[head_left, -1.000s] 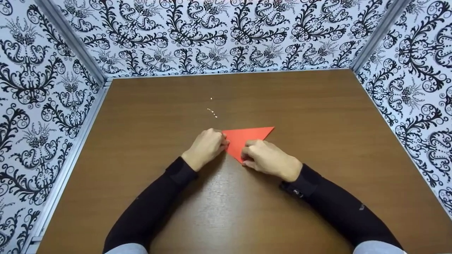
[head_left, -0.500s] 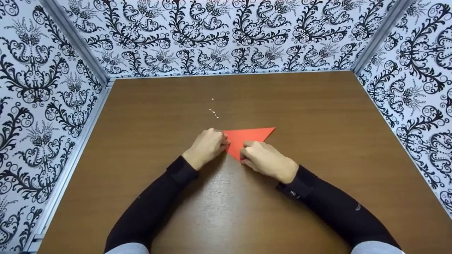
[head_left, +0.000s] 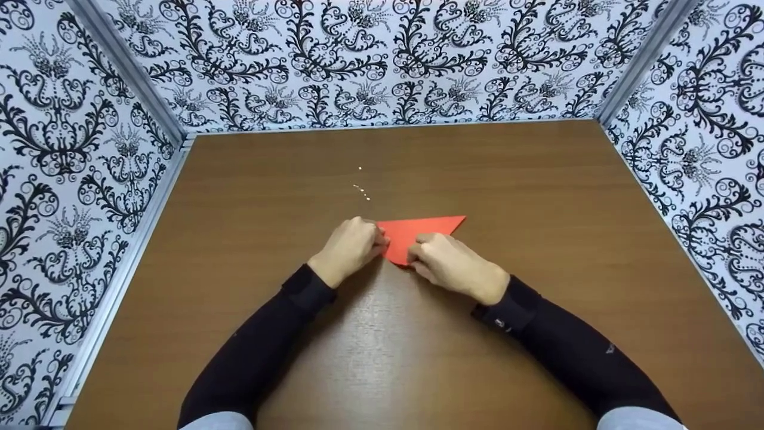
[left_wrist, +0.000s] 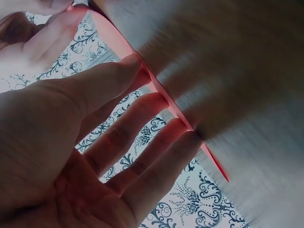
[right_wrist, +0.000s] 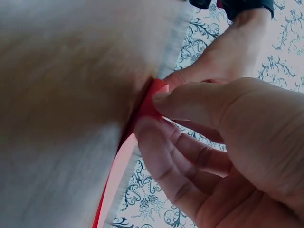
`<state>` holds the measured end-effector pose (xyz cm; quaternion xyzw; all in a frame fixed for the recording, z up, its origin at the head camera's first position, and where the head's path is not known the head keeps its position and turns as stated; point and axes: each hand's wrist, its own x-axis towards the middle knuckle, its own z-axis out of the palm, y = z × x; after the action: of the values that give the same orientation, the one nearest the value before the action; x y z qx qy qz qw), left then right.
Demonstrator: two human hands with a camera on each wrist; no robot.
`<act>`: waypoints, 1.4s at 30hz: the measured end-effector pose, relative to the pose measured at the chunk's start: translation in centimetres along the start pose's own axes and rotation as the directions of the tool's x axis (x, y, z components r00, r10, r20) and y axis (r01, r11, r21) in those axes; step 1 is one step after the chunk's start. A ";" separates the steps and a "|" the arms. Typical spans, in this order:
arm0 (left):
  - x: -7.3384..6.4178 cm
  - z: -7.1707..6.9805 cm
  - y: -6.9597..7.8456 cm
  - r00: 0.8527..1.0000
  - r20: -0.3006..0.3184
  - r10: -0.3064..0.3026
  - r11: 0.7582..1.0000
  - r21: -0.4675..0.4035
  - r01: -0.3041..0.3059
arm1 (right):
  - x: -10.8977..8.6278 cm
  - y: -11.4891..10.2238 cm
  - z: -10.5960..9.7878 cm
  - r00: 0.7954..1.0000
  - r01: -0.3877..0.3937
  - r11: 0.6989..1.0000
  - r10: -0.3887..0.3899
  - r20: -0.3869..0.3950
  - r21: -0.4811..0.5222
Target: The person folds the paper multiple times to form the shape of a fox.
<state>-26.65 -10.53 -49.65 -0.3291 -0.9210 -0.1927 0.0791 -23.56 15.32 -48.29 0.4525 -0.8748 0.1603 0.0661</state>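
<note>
A red-orange sheet of paper (head_left: 412, 232), roughly triangular from above, lies on the table between both hands. My left hand (head_left: 353, 243) is at its left end; in the left wrist view its spread fingertips press on the paper (left_wrist: 113, 37) against the tabletop, thumb at the near edge. My right hand (head_left: 456, 269) pinches the near corner between thumb and fingers. That corner bends up and over in the right wrist view, where the paper (right_wrist: 121, 166) runs away below the fingers. The right fingertips hide part of the corner from the head view.
The brown wooden table (head_left: 525, 179) is enclosed by black-and-white patterned walls (head_left: 358, 54) with grey metal framing. Several small white specks (head_left: 362, 191) show on the tabletop beyond the paper.
The near corner of the paper has been lifted and curled away from me, so the near edge now looks rounded. My right hand has moved slightly forward with it; the left stays put.
</note>
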 end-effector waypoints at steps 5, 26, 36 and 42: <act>0.1 -0.3 0.0 1.000 0.005 -0.005 1.000 0.004 0.005 | 0.3 0.6 -0.4 0.999 0.030 0.992 -0.026 -0.036 0.119; -0.1 -0.3 -0.3 1.000 0.002 0.011 1.000 0.022 -0.011 | 0.8 1.2 -0.3 0.997 -0.034 0.971 0.048 -0.053 0.235; 0.0 -0.5 -0.8 1.000 0.009 0.010 1.000 -0.008 -0.009 | 2.6 2.5 -1.1 0.987 -0.148 0.951 0.158 -0.016 0.273; 0.3 -0.6 -1.4 1.000 0.013 0.014 0.999 -0.049 -0.013 | 4.2 3.6 -1.7 0.981 -0.191 0.954 0.191 0.022 0.229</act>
<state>-27.78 -11.58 -49.46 -0.3386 -0.9143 -0.2124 0.0661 -28.98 14.64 -46.37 0.3703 -0.8899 0.2664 -0.0025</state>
